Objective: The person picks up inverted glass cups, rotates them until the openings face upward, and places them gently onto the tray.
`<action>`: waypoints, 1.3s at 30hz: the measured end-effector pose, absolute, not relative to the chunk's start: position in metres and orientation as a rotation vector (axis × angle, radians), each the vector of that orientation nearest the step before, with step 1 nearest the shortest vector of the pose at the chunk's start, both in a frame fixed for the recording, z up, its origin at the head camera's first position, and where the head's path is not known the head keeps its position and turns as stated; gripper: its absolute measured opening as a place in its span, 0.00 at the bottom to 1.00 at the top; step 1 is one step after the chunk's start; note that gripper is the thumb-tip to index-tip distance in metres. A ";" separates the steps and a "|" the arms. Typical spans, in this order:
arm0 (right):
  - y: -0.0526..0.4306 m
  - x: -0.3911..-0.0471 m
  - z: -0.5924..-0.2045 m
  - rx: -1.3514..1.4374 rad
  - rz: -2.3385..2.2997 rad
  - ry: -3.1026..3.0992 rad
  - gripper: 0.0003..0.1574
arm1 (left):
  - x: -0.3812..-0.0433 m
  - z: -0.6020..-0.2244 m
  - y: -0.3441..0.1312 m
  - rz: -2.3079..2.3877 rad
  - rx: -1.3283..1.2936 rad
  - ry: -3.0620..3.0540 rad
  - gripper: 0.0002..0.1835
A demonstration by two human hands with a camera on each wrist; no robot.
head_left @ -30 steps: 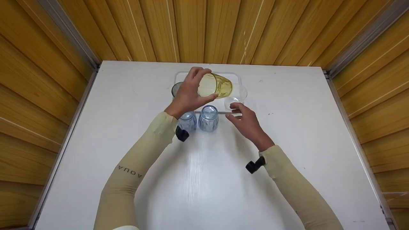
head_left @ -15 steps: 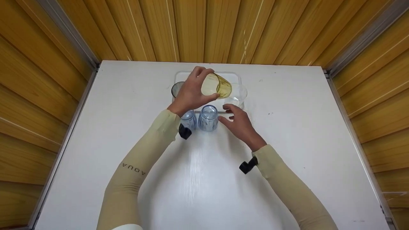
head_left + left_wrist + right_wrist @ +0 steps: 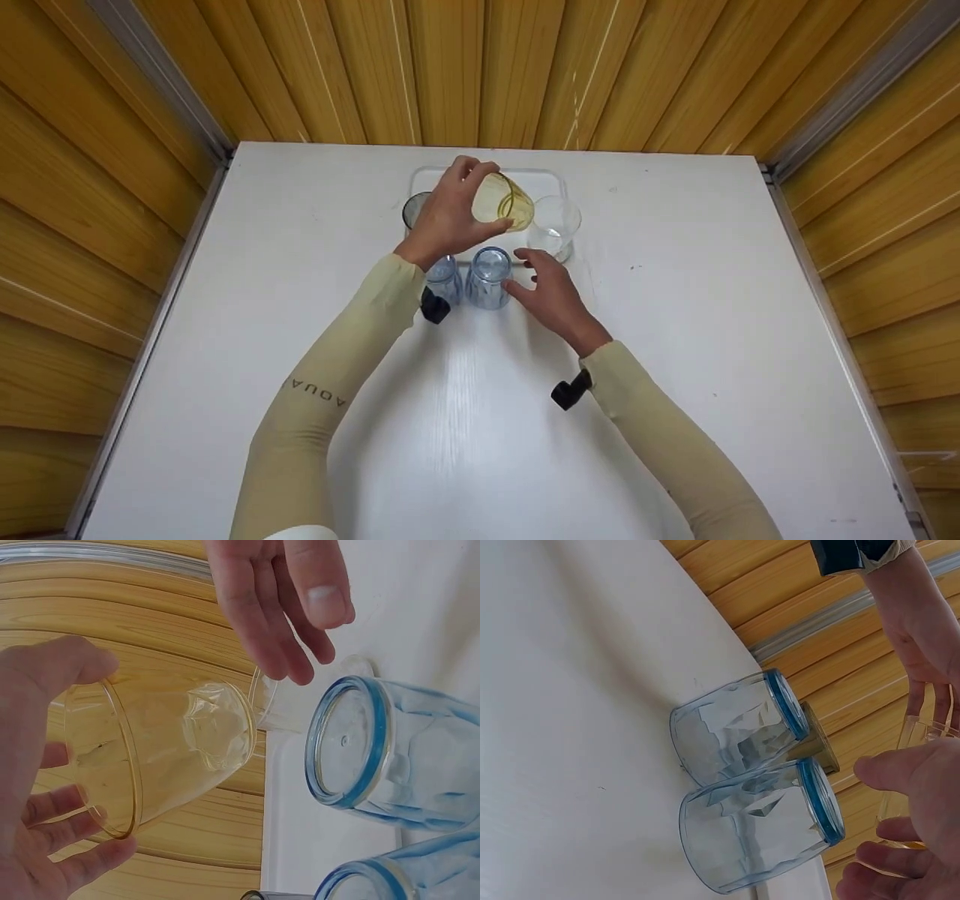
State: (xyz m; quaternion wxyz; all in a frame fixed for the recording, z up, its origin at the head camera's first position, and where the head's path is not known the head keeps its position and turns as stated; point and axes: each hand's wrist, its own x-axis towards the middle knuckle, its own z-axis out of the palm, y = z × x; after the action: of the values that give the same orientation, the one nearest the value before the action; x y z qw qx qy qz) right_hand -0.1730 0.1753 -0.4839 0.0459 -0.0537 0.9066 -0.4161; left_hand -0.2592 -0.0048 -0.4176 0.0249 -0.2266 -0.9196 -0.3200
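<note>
My left hand [image 3: 448, 217] grips a yellow glass tumbler [image 3: 523, 208] near its rim, thumb on one side and fingers on the other. The tumbler is raised and tipped sideways, its base pointing right. Beside the nearer-right blue tumbler [image 3: 490, 289], my right hand [image 3: 553, 294] holds nothing, fingers loosely bent and thumb tip at the glass's side. That blue tumbler stands upside down, as does a second blue tumbler [image 3: 444, 283] to its left, partly covered by the left wrist. In the left wrist view, the yellow tumbler [image 3: 169, 754] shows empty.
A white tray [image 3: 553, 181] lies at the back of the white table [image 3: 675, 300]. On it a clear glass [image 3: 553, 238] stands at the right and a dark grey glass [image 3: 414, 210] at the left, partly behind the left hand. Wood-panelled walls [image 3: 525, 75] enclose the table.
My right hand has moved left, from the clear glass to the blue tumbler. The yellow tumbler's base has swung a little left and nearer while the left hand shifted slightly right.
</note>
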 end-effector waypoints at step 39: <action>0.149 -0.193 -0.513 -0.063 -1.242 2.769 0.49 | -0.281 -0.437 -0.005 -0.965 -0.687 -2.933 0.39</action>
State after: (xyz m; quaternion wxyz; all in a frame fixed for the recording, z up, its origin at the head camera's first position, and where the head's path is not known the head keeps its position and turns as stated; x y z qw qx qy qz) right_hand -0.1929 0.1494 -0.5130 0.0529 -0.0208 0.9109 -0.4086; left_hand -0.2805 -0.0047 -0.4374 -0.0108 -0.2170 -0.9272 -0.3051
